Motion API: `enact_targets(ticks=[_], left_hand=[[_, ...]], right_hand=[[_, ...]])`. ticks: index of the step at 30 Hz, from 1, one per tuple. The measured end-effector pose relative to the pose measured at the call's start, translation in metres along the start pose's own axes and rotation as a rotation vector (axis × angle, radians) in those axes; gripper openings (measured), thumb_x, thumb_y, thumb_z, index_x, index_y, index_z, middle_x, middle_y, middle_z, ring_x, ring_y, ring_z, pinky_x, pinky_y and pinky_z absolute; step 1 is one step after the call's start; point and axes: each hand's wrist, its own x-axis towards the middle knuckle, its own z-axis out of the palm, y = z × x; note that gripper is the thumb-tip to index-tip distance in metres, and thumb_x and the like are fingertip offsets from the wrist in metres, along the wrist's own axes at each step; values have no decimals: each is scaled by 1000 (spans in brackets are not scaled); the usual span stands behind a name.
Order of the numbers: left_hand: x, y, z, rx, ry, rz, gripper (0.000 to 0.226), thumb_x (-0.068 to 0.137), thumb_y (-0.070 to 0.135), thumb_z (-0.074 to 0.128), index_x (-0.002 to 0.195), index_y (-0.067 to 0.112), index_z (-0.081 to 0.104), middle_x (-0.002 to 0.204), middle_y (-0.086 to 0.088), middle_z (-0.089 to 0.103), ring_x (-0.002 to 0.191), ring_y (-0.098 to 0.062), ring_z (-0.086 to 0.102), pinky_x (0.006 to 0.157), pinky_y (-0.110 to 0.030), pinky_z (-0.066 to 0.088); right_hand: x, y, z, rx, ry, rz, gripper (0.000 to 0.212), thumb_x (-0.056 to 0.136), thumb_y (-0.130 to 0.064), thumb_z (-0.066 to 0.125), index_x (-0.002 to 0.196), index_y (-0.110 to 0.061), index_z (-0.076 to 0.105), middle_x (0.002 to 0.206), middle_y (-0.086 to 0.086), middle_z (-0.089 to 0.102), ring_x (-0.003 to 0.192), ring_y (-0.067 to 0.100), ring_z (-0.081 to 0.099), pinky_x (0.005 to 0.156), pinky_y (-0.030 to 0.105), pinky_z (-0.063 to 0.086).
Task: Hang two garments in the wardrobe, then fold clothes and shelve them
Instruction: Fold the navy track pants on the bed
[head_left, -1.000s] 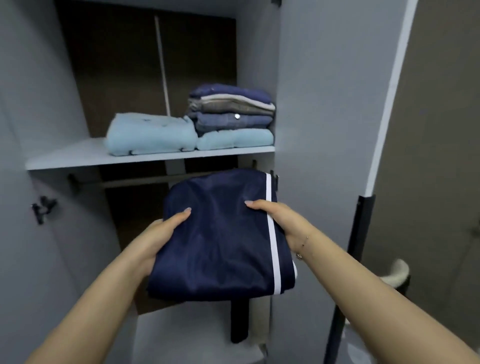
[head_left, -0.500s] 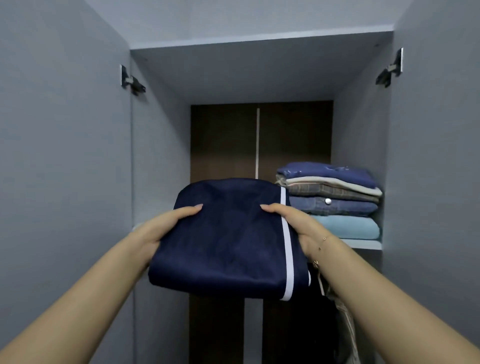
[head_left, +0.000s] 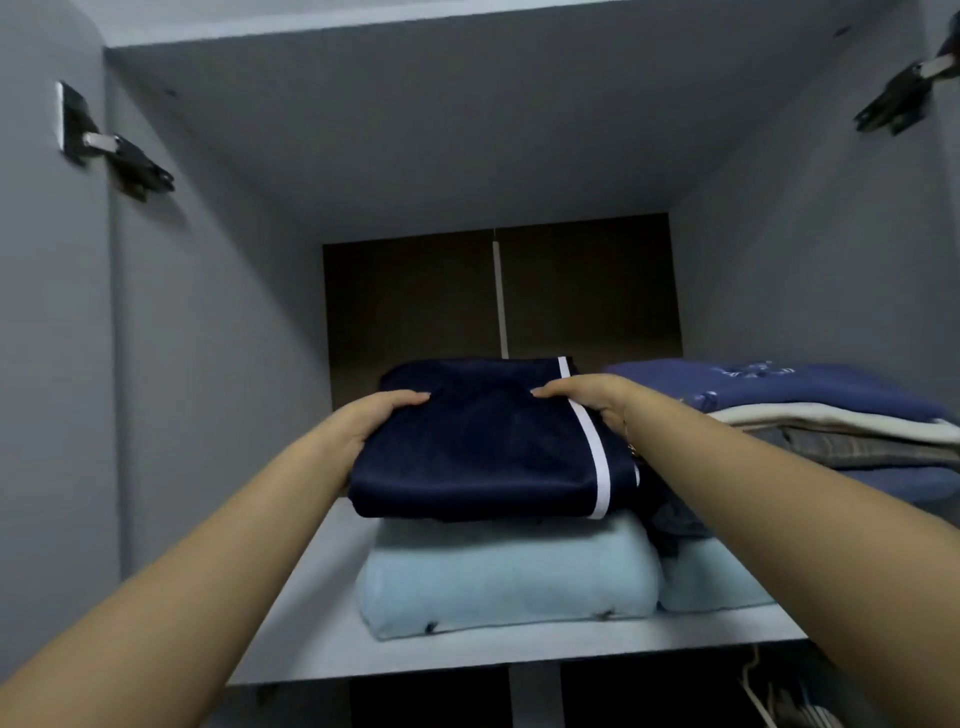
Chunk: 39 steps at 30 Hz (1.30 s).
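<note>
**Shelving step: navy bundle going onto the light blue stack**

Folding is behind me for this piece; I am at the shelving stage. My left hand (head_left: 382, 423) and right hand (head_left: 589, 402) each hold a side of the folded navy garment (head_left: 478, 447), thumbs on top, fingers tucked under, so the grip is closed on cloth on both sides. The garment sits at mid-frame over the folded light blue garment (head_left: 506, 577), which lies on the wardrobe shelf (head_left: 467, 652). It looks to be resting on that piece already, though I cannot be sure its full weight is down.

Next I judge I should slide it back until its front edge lines up with the blue one below, then draw my fingers out sideways without dragging the fold open.

To the right of the frame stands a taller stack of folded clothes (head_left: 831, 415), just beside my right wrist; brushing it could topple its upper layers. A door hinge (head_left: 122, 156) shows at upper left, well clear.
</note>
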Motion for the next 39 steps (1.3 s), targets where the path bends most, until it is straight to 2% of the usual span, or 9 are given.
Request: enact_targets(ticks=[5, 11, 16, 19, 21, 26, 30, 33, 39], left_hand=[[55, -57, -12, 195, 0, -107, 53, 89, 32, 68, 131, 2, 55, 125, -17, 62, 117, -30, 57, 106, -37, 42], [33, -47, -21, 30, -135, -40, 41, 82, 25, 72, 119, 8, 64, 107, -15, 72, 97, -31, 69, 79, -39, 58], [-13, -88, -36, -71, -205, 205, 62, 74, 35, 78, 129, 15, 57, 117, -6, 70, 107, -21, 68, 87, -34, 51], [-27, -114, -27, 11, -109, 306, 46, 84, 37, 69, 126, 23, 58, 109, 3, 73, 99, -14, 70, 83, -30, 50], [-31, -119, -18, 22, -25, 337, 34, 91, 36, 62, 124, 27, 59, 104, 8, 74, 93, -11, 71, 75, -24, 50], [-36, -123, -5, -1, 65, 365, 48, 95, 37, 57, 139, 25, 45, 119, 4, 65, 108, -15, 62, 84, -27, 47], [-35, -122, -4, 26, 81, 364, 48, 97, 43, 51, 142, 29, 43, 124, 6, 63, 113, -16, 58, 100, -33, 44], [-34, -119, 1, 22, 119, 388, 52, 99, 42, 50, 146, 33, 32, 125, 8, 59, 116, -14, 54, 107, -34, 39], [-31, -124, 3, 43, 238, 420, 30, 94, 48, 55, 114, 27, 46, 105, 8, 62, 93, -2, 58, 73, -16, 42]], right_hand=[[44, 48, 13, -466, 167, 54, 89, 76, -39, 80, 145, -3, 37, 145, 13, 46, 127, 31, 50, 106, 37, 40], [32, 32, 6, -604, 215, -100, 84, 83, -41, 73, 149, -7, 32, 152, 10, 38, 135, 28, 41, 110, 36, 36], [-49, 55, 10, -148, 215, -317, 40, 89, -41, 63, 125, -23, 64, 129, -4, 61, 116, 14, 56, 96, 30, 46], [-90, 96, 18, -139, 255, -328, 48, 91, -33, 64, 137, -22, 53, 134, -5, 57, 117, 10, 52, 84, 21, 45], [-102, 119, 24, -228, 355, -421, 58, 88, -29, 69, 140, -15, 48, 136, -1, 54, 121, 10, 53, 100, 26, 45], [-108, 145, 41, -137, 727, -640, 40, 77, -33, 80, 108, -18, 61, 108, -5, 58, 90, -4, 60, 73, 1, 44], [-95, 154, 56, -8, 762, -643, 42, 78, -35, 79, 112, -14, 66, 105, -9, 65, 97, 2, 63, 88, 13, 50], [-89, 151, 60, -104, 864, -764, 18, 85, -27, 74, 92, -13, 65, 91, -8, 61, 84, 4, 61, 79, 24, 52], [-85, 151, 57, -171, 884, -828, 12, 96, -17, 60, 86, -12, 54, 74, -6, 60, 67, 9, 55, 61, 27, 42]])
